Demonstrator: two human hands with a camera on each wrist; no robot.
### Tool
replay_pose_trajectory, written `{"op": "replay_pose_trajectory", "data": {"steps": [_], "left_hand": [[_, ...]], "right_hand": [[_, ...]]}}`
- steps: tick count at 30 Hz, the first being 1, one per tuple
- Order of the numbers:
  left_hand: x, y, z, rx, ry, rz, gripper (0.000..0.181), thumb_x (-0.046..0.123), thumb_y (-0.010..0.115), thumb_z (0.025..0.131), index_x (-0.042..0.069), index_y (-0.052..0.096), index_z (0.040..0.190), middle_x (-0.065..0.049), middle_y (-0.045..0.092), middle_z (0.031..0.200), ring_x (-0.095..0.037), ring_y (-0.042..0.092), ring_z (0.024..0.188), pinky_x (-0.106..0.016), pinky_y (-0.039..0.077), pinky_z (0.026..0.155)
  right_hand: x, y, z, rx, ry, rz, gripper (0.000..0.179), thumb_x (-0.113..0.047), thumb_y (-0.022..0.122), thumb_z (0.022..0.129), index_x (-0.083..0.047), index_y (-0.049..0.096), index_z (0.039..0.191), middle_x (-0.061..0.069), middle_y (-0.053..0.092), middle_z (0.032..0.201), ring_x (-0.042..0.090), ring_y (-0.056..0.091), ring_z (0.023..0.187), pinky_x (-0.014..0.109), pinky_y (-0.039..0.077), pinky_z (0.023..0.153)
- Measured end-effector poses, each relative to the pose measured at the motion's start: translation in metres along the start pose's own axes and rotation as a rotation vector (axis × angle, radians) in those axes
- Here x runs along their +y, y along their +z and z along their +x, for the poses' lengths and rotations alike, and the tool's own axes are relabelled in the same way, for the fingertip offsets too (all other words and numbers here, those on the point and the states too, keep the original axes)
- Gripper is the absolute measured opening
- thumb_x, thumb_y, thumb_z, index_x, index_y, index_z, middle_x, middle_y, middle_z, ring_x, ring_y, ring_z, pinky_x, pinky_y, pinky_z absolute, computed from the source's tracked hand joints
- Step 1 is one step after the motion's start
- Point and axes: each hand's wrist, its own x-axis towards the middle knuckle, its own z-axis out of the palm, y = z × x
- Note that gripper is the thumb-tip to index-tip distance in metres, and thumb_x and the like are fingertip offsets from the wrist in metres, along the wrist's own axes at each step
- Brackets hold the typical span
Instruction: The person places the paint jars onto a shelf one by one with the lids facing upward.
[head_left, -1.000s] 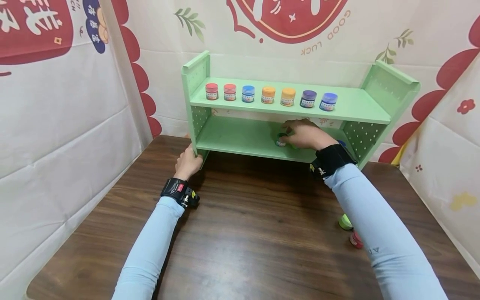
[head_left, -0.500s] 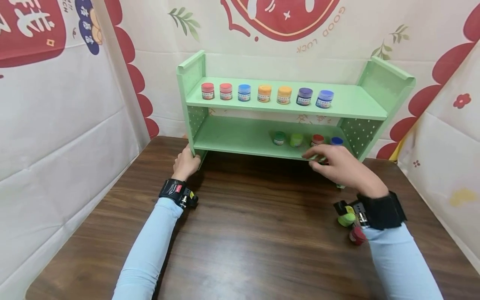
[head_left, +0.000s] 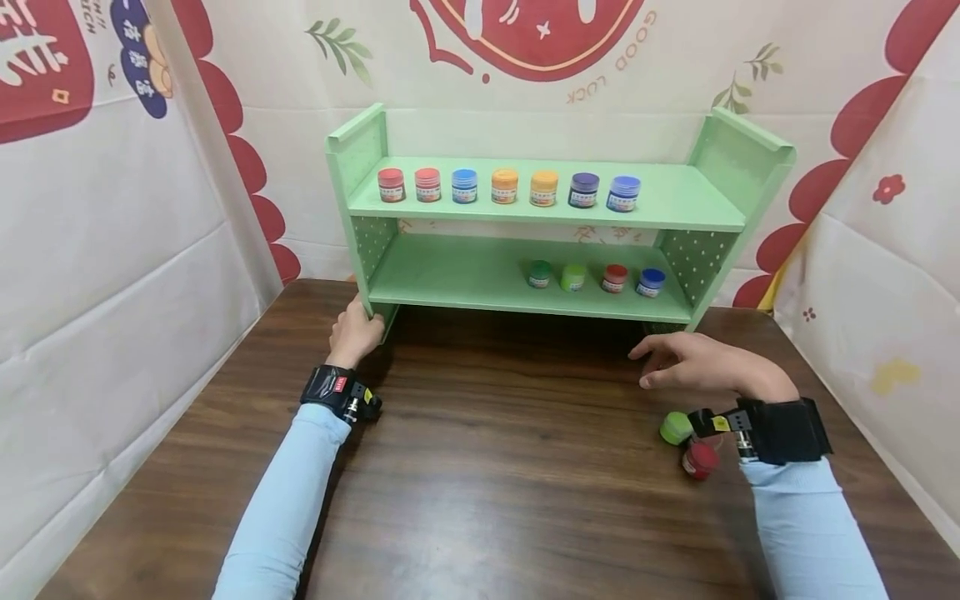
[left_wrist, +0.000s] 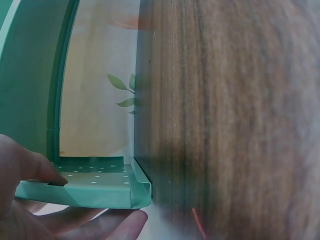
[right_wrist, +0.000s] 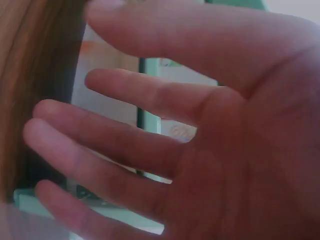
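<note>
My left hand (head_left: 356,335) holds the lower left side panel of a green two-tier shelf (head_left: 480,271). In the left wrist view its thumb lies over the panel edge (left_wrist: 82,195), with the fingers on the other side. My right hand (head_left: 705,364) is in front of the shelf's right end, fingers spread and holding nothing. Below it on the table are a light green paint jar (head_left: 676,427) and a red paint jar (head_left: 700,461), the wrist camera overlapping the green one. On the lower tier stand a dark green jar (head_left: 539,274), a light green jar (head_left: 573,277), a red jar (head_left: 614,278) and a blue jar (head_left: 650,282).
Along the upper tier runs a row of several paint jars, from a red jar (head_left: 391,185) at the left to a blue-violet jar (head_left: 623,193). The shelf stands at the back of a brown wooden table (head_left: 480,467). Printed cloth (head_left: 510,133) hangs behind and at both sides.
My right hand has let go of the dark green jar on the lower tier and drawn back toward the right, over the table. The left hand keeps its hold on the shelf.
</note>
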Motion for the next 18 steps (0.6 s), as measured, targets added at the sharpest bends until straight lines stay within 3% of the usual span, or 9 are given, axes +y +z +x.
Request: {"op": "replay_pose_trajectory", "data": {"steps": [6,12,18], "left_hand": [[0.000,-0.002,0.001,-0.002,0.016,-0.005,0.038,0.028,0.048,0.094,0.014,0.056,0.129,-0.020,0.065,0.108,-0.044,0.063,0.099,-0.059,0.048,0.077],[0.001,-0.007,0.001,-0.022,0.027,-0.001,0.035,0.029,0.047,0.096,0.013,0.055,0.126,-0.022,0.063,0.113,-0.044,0.062,0.101,-0.061,0.048,0.078],[-0.001,-0.003,0.000,-0.032,0.027,-0.001,0.035,0.028,0.046,0.097,0.013,0.054,0.128,-0.021,0.062,0.108,-0.041,0.060,0.097,-0.057,0.047,0.076]], "right_hand": [[0.010,0.005,0.004,-0.078,0.041,0.039,0.056,-0.026,0.076,0.093,0.002,0.057,0.138,0.009,0.070,0.108,0.018,0.063,0.095,0.036,0.051,0.081],[0.015,0.012,0.010,-0.142,0.067,0.108,0.062,-0.025,0.079,0.091,0.004,0.054,0.140,0.016,0.069,0.115,0.020,0.065,0.102,0.034,0.054,0.084],[0.019,0.014,0.014,-0.195,0.085,0.139,0.065,-0.023,0.080,0.089,0.006,0.052,0.140,0.020,0.069,0.116,0.024,0.065,0.104,0.035,0.054,0.086]]}}
